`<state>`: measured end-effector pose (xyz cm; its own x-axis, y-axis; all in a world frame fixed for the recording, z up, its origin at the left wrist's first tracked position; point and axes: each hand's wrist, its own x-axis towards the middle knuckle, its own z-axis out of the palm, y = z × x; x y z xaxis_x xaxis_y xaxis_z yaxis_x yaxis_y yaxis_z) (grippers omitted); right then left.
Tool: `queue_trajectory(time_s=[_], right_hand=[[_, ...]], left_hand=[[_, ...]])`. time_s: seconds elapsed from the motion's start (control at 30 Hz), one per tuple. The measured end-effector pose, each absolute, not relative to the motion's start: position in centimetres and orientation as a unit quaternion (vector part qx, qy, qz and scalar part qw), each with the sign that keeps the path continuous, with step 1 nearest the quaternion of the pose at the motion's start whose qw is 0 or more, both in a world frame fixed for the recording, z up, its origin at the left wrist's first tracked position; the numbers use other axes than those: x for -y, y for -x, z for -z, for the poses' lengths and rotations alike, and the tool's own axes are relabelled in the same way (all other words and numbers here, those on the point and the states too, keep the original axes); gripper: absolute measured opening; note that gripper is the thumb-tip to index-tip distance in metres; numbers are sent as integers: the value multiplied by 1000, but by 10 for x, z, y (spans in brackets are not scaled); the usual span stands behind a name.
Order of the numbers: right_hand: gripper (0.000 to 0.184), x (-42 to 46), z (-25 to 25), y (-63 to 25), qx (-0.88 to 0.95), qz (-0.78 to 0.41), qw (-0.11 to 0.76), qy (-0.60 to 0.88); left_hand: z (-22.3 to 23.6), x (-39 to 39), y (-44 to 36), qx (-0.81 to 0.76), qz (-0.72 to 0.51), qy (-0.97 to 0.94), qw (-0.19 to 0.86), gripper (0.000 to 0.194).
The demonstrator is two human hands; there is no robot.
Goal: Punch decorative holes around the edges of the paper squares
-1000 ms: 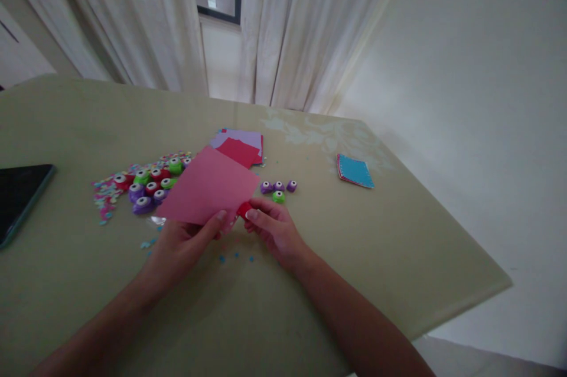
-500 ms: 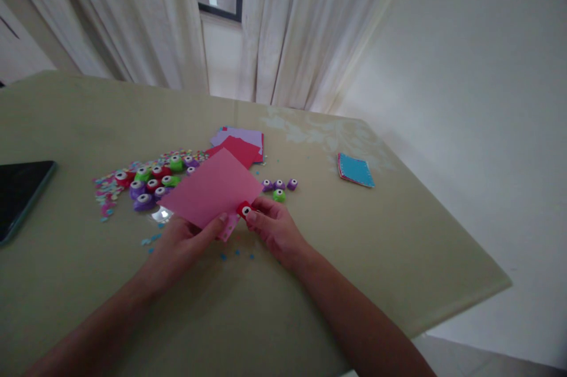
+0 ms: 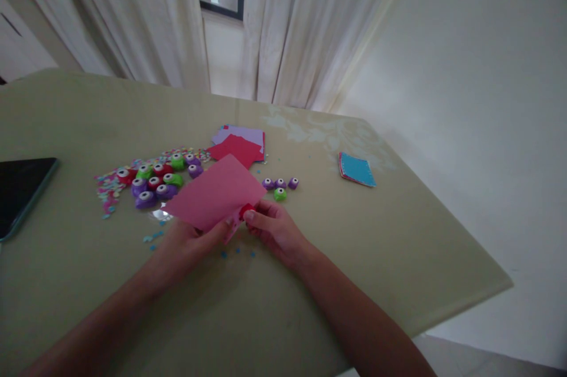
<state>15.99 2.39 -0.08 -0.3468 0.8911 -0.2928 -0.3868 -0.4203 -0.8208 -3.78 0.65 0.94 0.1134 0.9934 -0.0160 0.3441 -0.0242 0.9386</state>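
Table [image 3: 376, 247] | left fingers [image 3: 221, 228] pinch 1 pink sheet [image 3: 217, 194] | right fingers [image 3: 259, 220] pinch 1 red punch [image 3: 245, 210] | 4 small punches [image 3: 280, 194]

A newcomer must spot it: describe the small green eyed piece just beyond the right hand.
On the table, find the right hand holding a red piece. Just beyond that hand sit three purple pieces and the green piece, the only one of its colour in that cluster.

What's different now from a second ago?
The pink sheet has swung its far corner right and toward the person, uncovering a purple piece. The red piece briefly showed its eye, now out of sight. Nothing was let go: the left hand still holds the sheet, the right hand the red piece. The blue-topped stack stayed put.
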Motion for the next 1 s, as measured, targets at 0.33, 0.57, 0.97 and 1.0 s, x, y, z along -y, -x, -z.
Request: queue_trajectory(time_s=[0.33,0.57,0.97,1.0], right_hand=[[46,-23,3,-160,340,-746,410,400],[50,-23,4,-161,343,-742,402,412],[54,-24,8,-161,380,-726,388,421],[54,-24,8,-162,381,-728,388,419]], left_hand=[[-7,-7,37,-527,-379,-619,442,28],[-6,-6,37,-515,-372,-614,468,30],[-9,-6,36,-515,-372,-625,453,32],[-7,-7,36,-513,-376,-625,452,33]])
